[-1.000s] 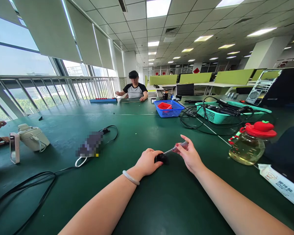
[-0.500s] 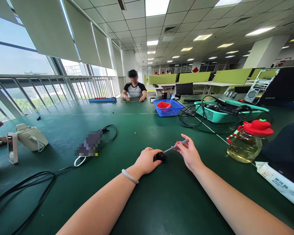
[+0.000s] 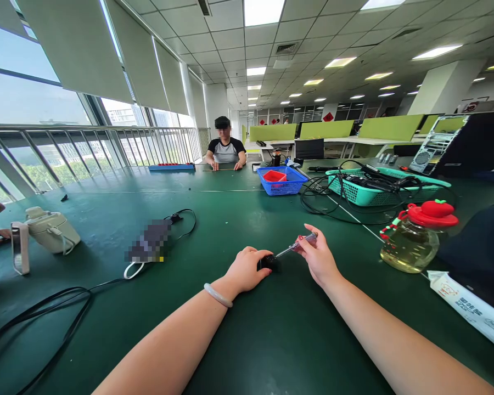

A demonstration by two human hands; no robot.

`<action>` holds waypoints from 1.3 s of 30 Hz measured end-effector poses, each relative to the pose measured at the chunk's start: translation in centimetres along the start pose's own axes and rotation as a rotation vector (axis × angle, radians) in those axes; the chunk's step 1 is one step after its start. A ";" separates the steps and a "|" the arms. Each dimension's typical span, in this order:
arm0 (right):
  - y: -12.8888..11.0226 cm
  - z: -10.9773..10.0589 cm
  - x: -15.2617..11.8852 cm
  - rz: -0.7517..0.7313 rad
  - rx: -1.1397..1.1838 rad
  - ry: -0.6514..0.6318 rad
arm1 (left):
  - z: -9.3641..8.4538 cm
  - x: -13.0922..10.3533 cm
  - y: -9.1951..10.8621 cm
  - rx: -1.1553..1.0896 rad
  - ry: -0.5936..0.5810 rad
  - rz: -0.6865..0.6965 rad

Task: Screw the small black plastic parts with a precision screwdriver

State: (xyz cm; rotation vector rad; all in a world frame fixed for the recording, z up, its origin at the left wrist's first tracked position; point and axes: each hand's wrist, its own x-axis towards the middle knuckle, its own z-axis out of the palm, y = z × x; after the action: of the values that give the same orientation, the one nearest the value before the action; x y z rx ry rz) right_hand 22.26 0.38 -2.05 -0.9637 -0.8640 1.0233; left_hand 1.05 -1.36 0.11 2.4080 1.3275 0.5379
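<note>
On the dark green table (image 3: 239, 329), my left hand (image 3: 249, 270) is closed around a small black object (image 3: 268, 263); its kind is too dark to make out. A pale bracelet (image 3: 218, 295) circles my left wrist. My right hand (image 3: 319, 255) grips a screwdriver (image 3: 288, 250) by its clear handle, fingers pinched round it. The thin metal shaft slants down to the left, and its tip meets the black object. Part of that object is hidden behind my left fingers.
Left lie a blurred dark device (image 3: 150, 241) with a cable and a beige bottle (image 3: 53, 230). Right stand a red-lidded glass jar (image 3: 411, 241), a white packet (image 3: 469, 307), a blue basket (image 3: 286, 188) and a teal basket (image 3: 354, 195) of cables. Across the table sits a person (image 3: 226, 148).
Both hands keep the same hold and stay nearly in place. The screwdriver's angle differs very slightly. The view has shifted a little.
</note>
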 end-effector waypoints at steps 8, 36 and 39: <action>0.1 0.0 0.0 -0.023 -0.030 -0.002 | 0.1 0.1 -0.1 -0.014 0.002 -0.005; 0.0 -0.1 0.1 -0.091 -0.131 0.008 | -0.4 0.0 0.4 0.026 -0.009 -0.036; 0.0 -0.3 0.2 -0.103 -0.103 0.006 | -0.4 0.0 0.5 0.028 -0.006 -0.033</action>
State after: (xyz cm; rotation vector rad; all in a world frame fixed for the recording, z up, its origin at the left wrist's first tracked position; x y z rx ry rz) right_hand 22.55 0.49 -2.16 -0.9977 -0.9597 0.8945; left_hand 1.19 -1.57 0.64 2.4032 1.3785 0.5064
